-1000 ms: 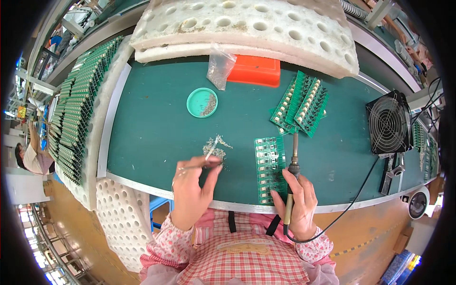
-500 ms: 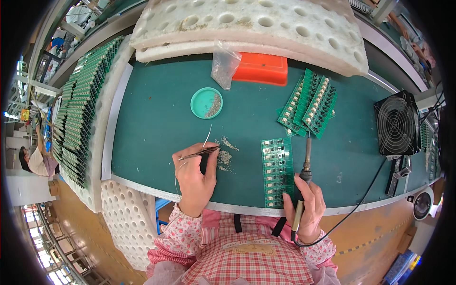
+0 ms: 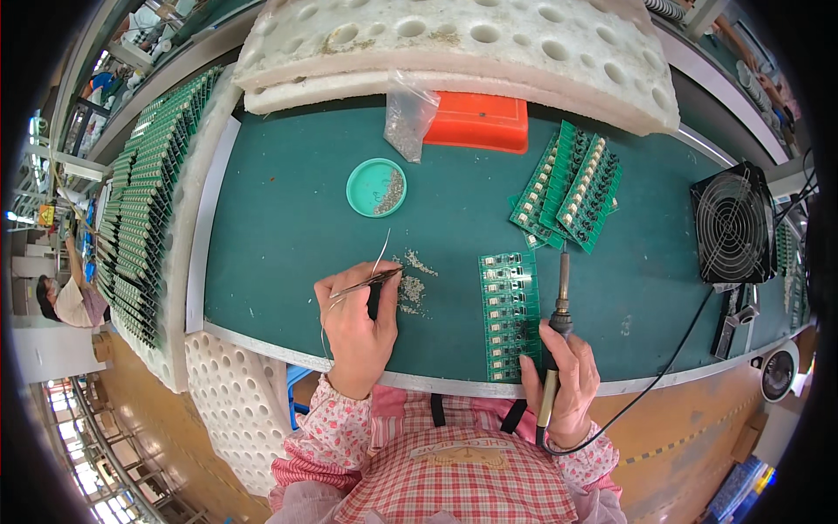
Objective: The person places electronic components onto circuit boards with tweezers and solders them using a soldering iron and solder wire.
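My left hand point(image 3: 360, 323) is closed on a pair of tweezers point(image 3: 371, 278), whose tips reach the scattered tiny pale parts point(image 3: 414, 286) on the green mat. A thin strand of solder wire point(image 3: 382, 248) also runs through that hand. My right hand point(image 3: 567, 375) grips a soldering iron point(image 3: 563, 306), its tip pointing away from me. Beside it lies a green circuit board panel point(image 3: 510, 316) with a row of white components, and my right thumb touches its near right edge. Farther off, several similar panels point(image 3: 567, 188) overlap in a pile.
A round turquoise dish point(image 3: 356, 189) holds more tiny parts, with a clear plastic bag point(image 3: 408, 118) and a red bin point(image 3: 480, 122) behind it. White foam blocks point(image 3: 454, 61) line the back. Many boards point(image 3: 153, 201) stand at left; a black fan point(image 3: 731, 225) stands at right.
Both hands keep nearly the same pose, tweezers over the tiny parts and iron beside the panel. The whole view has shifted very slightly.
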Available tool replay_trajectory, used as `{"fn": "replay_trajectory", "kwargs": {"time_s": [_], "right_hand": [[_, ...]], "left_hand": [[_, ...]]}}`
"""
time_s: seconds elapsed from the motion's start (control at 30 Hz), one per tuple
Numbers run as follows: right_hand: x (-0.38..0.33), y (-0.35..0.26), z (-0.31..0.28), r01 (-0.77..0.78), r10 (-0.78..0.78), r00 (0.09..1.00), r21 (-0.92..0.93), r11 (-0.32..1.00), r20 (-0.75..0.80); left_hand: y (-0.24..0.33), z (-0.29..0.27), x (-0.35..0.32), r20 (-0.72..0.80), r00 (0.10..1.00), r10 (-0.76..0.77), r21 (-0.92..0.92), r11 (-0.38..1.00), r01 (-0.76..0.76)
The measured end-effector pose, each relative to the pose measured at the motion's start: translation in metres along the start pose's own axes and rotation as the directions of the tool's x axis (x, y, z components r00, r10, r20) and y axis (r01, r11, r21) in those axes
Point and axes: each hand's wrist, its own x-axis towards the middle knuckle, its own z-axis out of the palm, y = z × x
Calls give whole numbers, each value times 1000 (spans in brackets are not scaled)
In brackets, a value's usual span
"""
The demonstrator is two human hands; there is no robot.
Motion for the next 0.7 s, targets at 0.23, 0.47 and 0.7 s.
{"fn": "replay_trajectory", "kwargs": {"time_s": [0.23,0.47,0.7], "right_hand": [[1,0,-3,-4,4,1000,3,1000,-1],[5,-2,-1,-43,43,999,29,999,5],[11,-1,-6,-32,28,994,30,999,102]], "left_hand": [[1,1,0,-11,1000,16,-4,1000,-16],[28,3,8,131,991,22,-260,965,13],[41,29,14,187,973,138,-412,910,-50]]}}
